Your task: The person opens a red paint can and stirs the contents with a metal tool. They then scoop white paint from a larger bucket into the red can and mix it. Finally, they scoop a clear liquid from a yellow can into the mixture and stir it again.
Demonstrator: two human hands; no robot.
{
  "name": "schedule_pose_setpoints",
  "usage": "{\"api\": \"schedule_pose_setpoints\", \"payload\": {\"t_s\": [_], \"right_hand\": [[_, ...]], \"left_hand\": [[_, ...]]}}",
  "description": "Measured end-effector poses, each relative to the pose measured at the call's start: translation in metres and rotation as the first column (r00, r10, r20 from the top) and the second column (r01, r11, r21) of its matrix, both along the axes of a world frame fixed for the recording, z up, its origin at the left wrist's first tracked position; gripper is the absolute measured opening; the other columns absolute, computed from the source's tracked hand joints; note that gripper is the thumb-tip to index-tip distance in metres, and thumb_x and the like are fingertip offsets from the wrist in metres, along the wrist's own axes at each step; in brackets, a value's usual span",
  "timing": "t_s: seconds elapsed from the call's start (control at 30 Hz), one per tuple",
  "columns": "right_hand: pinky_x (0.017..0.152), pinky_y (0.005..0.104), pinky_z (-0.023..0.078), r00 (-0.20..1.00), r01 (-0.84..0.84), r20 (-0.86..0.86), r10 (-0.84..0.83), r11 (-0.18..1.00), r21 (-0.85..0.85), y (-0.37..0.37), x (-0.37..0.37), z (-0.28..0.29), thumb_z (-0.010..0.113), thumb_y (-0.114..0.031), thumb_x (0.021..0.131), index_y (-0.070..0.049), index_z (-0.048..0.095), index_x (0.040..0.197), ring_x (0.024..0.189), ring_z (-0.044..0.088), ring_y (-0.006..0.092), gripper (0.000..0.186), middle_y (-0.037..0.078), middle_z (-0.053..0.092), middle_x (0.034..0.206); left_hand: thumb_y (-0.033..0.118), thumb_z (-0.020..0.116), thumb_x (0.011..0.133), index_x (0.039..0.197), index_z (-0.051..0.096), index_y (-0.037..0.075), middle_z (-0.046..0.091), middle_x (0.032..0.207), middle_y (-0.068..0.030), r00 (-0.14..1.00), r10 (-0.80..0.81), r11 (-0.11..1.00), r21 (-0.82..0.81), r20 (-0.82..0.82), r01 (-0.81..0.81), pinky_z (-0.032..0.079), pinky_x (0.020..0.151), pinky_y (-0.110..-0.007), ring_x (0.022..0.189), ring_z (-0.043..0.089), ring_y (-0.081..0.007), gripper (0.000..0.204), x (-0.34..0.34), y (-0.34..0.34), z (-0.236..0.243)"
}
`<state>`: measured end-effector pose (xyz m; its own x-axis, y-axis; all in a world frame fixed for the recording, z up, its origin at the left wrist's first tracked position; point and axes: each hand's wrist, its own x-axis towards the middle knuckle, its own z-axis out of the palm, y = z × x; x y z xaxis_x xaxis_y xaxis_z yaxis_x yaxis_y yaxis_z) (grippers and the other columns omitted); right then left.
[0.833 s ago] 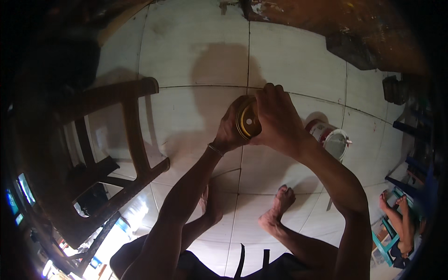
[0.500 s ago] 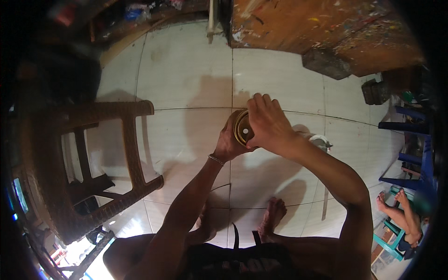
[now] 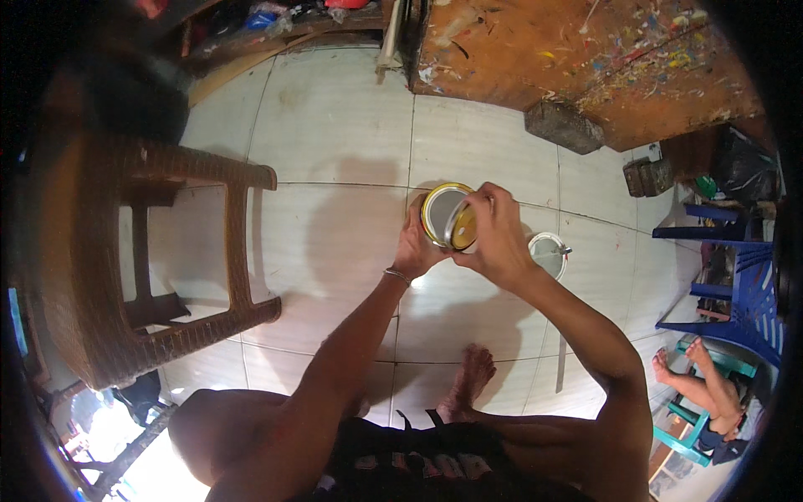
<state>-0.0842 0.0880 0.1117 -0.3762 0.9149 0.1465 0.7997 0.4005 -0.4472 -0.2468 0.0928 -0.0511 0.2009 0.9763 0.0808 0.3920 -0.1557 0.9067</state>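
Observation:
A round metal can (image 3: 427,203) with a gold rim is held upright over the tiled floor, its grey interior or contents showing. My left hand (image 3: 415,248) wraps around the can's left side. My right hand (image 3: 497,236) grips a gold lid (image 3: 465,228), tilted up at the can's right edge. The lid stands off most of the opening; whether its lower edge still touches the rim I cannot tell. Right of my right hand, on the floor, stands a round container (image 3: 548,253) with a pale rim and a small dark-ended tool across its edge.
A brown stool (image 3: 238,251) lies on its side at left. Ahead is a paint-stained wooden board (image 3: 519,58) with a dark block (image 3: 565,127) below it. A flat strip (image 3: 561,364) lies on the floor. Blue chairs (image 3: 753,301) and a person seated on a green stool (image 3: 686,435) are at right.
The lid, which covered the can half a second ago, has been lifted and tilted to the right by my right hand, exposing the grey inside. My left hand keeps hold of the can.

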Motion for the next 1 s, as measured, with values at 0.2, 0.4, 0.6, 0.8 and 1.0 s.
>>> {"api": "schedule_pose_setpoints", "payload": {"t_s": [0.2,0.4,0.6,0.8,1.0], "right_hand": [[0.114,0.0421,0.043,0.697,0.098,-0.606,-0.384,0.888,-0.45,0.007,0.061,-0.002,0.095,-0.008,0.07,-0.003,0.043,0.141,0.13,0.053,0.0292,0.088,0.015,0.051,0.139],[0.113,0.0398,0.044,0.505,-0.061,-0.743,-0.439,0.84,-0.539,0.017,0.081,0.005,0.078,-0.008,0.091,0.0,0.042,0.149,0.131,0.056,0.0217,0.069,0.013,0.057,0.139],[0.114,0.0419,0.044,0.435,-0.156,-0.719,-0.542,0.741,-0.653,0.011,0.109,0.023,0.073,-0.031,0.096,-0.001,0.05,0.144,0.13,0.058,0.0229,0.061,0.011,0.062,0.136],[0.115,0.0417,0.042,0.415,-0.181,-0.805,-0.424,0.828,-0.53,-0.047,0.17,0.097,0.072,-0.04,0.098,0.0,0.049,0.144,0.129,0.059,0.0236,0.065,0.011,0.063,0.138],[0.115,0.0405,0.042,0.112,0.528,-0.849,-0.517,0.754,-0.39,-0.197,0.238,0.03,0.086,-0.05,0.084,0.004,0.046,0.147,0.134,0.055,0.025,0.092,0.014,0.06,0.138]], "left_hand": [[0.036,0.1,0.065,0.152,0.035,0.003,0.051,0.144,-0.0172,1.0,-0.015,0.996,0.094,0.017,0.013,0.048,0.113,-0.045,0.135,0.054,-0.0361,0.114,0.007,0.003,0.006],[0.036,0.1,0.063,0.15,0.041,0.009,0.052,0.14,-0.0139,0.997,-0.043,0.998,0.055,0.057,0.04,0.049,0.11,-0.046,0.133,0.055,-0.0332,0.109,0.003,0.0,0.016],[0.025,0.101,0.062,0.148,0.041,0.007,0.06,0.139,-0.0144,0.997,-0.049,0.982,0.178,-0.058,0.059,0.053,0.109,-0.043,0.129,0.062,-0.0294,0.106,0.008,0.004,0.018],[0.029,0.103,0.061,0.142,0.047,0.007,0.067,0.128,-0.0124,0.992,-0.055,0.997,-0.055,0.115,0.062,0.057,0.097,-0.043,0.116,0.067,-0.0292,0.101,0.005,-0.006,-0.005],[0.024,0.103,0.061,0.134,0.055,0.006,0.069,0.126,-0.0096,1.0,-0.017,0.999,0.05,-0.015,0.018,0.057,0.097,-0.039,0.111,0.069,-0.0235,0.089,0.013,-0.015,0.035]]}}
